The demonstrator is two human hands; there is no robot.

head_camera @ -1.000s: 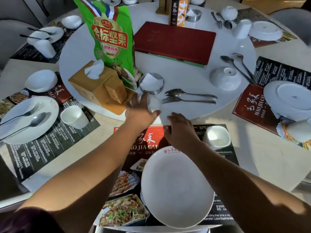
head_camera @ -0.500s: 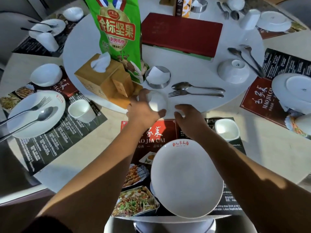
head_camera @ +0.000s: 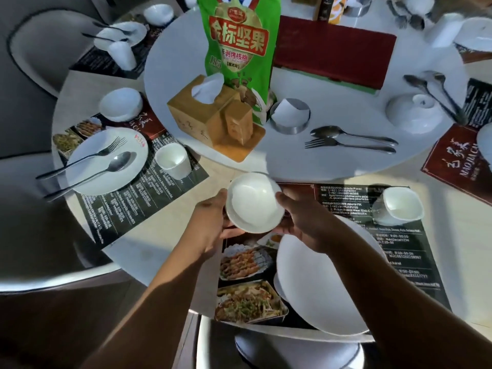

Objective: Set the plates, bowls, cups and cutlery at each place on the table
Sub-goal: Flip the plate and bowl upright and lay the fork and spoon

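A small white bowl (head_camera: 253, 202) is held upright between both hands above the near placemat (head_camera: 399, 262). My left hand (head_camera: 213, 225) cups its left side and underside. My right hand (head_camera: 300, 219) grips its right rim. A white plate (head_camera: 319, 288) lies on the placemat under my right forearm. A white cup (head_camera: 399, 206) stands at the placemat's far right corner. A spoon (head_camera: 351, 133) and a fork (head_camera: 348, 146) lie side by side on the white turntable (head_camera: 306, 166) beyond the bowl.
A wooden tissue box (head_camera: 213, 118), green snack bag (head_camera: 239, 49), steel napkin ring (head_camera: 290, 115), red menu (head_camera: 332, 49) and upturned bowl (head_camera: 412, 113) sit on the turntable. The left place has a plate (head_camera: 106, 161) with cutlery, a cup (head_camera: 173, 159) and a bowl (head_camera: 121, 103).
The bowl has come off the turntable's edge toward me and now faces up. My right hand has joined my left on it.
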